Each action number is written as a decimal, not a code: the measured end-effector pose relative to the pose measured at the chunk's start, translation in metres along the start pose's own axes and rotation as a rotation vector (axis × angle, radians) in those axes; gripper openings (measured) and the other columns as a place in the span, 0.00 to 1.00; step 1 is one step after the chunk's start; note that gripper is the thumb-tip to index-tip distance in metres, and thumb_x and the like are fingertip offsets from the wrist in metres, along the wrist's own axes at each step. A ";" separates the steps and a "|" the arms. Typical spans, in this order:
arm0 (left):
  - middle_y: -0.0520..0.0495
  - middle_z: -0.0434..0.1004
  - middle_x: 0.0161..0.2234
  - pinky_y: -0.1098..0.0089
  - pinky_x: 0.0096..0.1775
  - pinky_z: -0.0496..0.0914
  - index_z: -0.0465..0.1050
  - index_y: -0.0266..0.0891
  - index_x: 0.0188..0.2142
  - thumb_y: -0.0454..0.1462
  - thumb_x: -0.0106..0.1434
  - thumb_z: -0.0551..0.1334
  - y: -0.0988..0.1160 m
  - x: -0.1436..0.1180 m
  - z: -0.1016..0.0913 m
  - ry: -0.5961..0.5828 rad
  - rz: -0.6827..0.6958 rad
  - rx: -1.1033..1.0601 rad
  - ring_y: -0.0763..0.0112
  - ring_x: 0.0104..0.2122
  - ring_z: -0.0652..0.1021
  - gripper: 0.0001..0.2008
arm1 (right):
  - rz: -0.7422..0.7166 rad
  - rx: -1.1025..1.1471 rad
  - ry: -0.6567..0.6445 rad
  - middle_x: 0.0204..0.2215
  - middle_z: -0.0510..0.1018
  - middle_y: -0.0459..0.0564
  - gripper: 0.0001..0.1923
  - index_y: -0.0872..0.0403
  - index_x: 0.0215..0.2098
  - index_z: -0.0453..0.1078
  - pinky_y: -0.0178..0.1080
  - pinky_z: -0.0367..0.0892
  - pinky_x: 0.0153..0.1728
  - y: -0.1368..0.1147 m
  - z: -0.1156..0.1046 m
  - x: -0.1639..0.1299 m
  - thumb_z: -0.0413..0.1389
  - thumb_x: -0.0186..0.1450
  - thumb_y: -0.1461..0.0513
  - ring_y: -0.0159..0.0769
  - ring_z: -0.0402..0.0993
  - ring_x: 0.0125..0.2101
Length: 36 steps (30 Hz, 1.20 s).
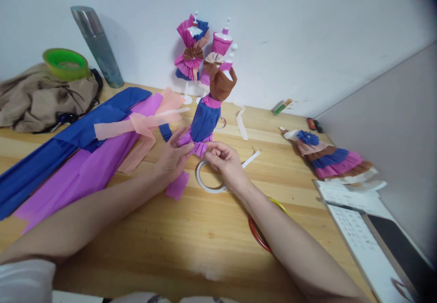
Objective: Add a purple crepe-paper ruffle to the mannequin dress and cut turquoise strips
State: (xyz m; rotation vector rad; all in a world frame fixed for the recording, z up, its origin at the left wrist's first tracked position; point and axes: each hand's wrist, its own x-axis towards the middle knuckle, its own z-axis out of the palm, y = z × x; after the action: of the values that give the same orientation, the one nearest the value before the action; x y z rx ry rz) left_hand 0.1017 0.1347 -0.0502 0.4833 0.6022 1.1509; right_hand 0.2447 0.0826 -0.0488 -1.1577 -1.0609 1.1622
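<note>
A small dress-form mannequin [206, 116] stands before me, dressed in brown, magenta and blue crepe paper with a purple ruffle [198, 148] at the hem. My left hand [172, 155] is closed on the ruffle's left side, thumb across its front. At the right end of that ruffle, my right hand [223, 161] pinches the paper between thumb and fingers. Beneath the right hand lies a roll of white double-sided tape [202, 181], its loose end pointing right. A purple paper scrap [177, 185] rests on the table below my left hand.
Blue [20, 184], purple and peach crepe strips spread across the left. Behind stand two dressed mannequins [193, 55], a tall flask [99, 48] and a green tape roll [66, 63] on brown cloth. At right lie another paper dress [331, 157], a keyboard-like white panel [355, 230] and scissors-like red-yellow handles [256, 232].
</note>
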 end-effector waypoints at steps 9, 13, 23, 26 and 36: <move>0.55 0.79 0.35 0.73 0.44 0.69 0.72 0.44 0.52 0.20 0.46 0.67 0.000 -0.004 0.004 -0.031 0.015 0.002 0.77 0.35 0.77 0.34 | -0.004 -0.012 -0.006 0.15 0.59 0.34 0.13 0.54 0.36 0.72 0.33 0.44 0.19 0.000 0.000 0.001 0.63 0.55 0.58 0.23 0.49 0.15; 0.57 0.79 0.33 0.74 0.42 0.69 0.70 0.45 0.54 0.20 0.46 0.66 0.000 -0.003 0.005 -0.011 0.045 0.023 0.78 0.32 0.77 0.36 | -0.005 -0.019 -0.012 0.15 0.59 0.34 0.13 0.54 0.36 0.72 0.33 0.44 0.19 0.001 0.000 0.001 0.63 0.55 0.57 0.24 0.50 0.15; 0.53 0.79 0.34 0.73 0.46 0.70 0.71 0.39 0.52 0.20 0.48 0.66 0.002 -0.003 0.011 0.031 0.030 0.031 0.78 0.34 0.78 0.32 | -0.001 -0.009 -0.004 0.14 0.59 0.34 0.13 0.54 0.36 0.72 0.34 0.44 0.19 0.002 -0.001 0.003 0.63 0.54 0.57 0.24 0.49 0.15; 0.56 0.78 0.31 0.73 0.45 0.70 0.71 0.41 0.52 0.19 0.48 0.65 0.002 -0.002 0.011 0.015 0.022 0.029 0.78 0.33 0.78 0.32 | -0.014 -0.019 0.006 0.15 0.59 0.34 0.13 0.54 0.36 0.72 0.33 0.44 0.20 0.001 0.000 0.003 0.63 0.54 0.57 0.24 0.49 0.15; 0.52 0.81 0.37 0.69 0.49 0.68 0.71 0.42 0.53 0.21 0.48 0.67 -0.002 0.002 0.005 -0.060 0.018 0.023 0.74 0.39 0.79 0.33 | -0.040 -0.205 0.079 0.16 0.57 0.36 0.18 0.58 0.42 0.75 0.34 0.49 0.21 -0.004 0.004 -0.002 0.59 0.56 0.56 0.25 0.50 0.17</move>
State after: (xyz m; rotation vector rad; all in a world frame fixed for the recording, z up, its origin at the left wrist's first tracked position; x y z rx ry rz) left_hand 0.1067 0.1356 -0.0483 0.5421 0.5600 1.1436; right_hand 0.2409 0.0806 -0.0449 -1.3253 -1.1566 0.9852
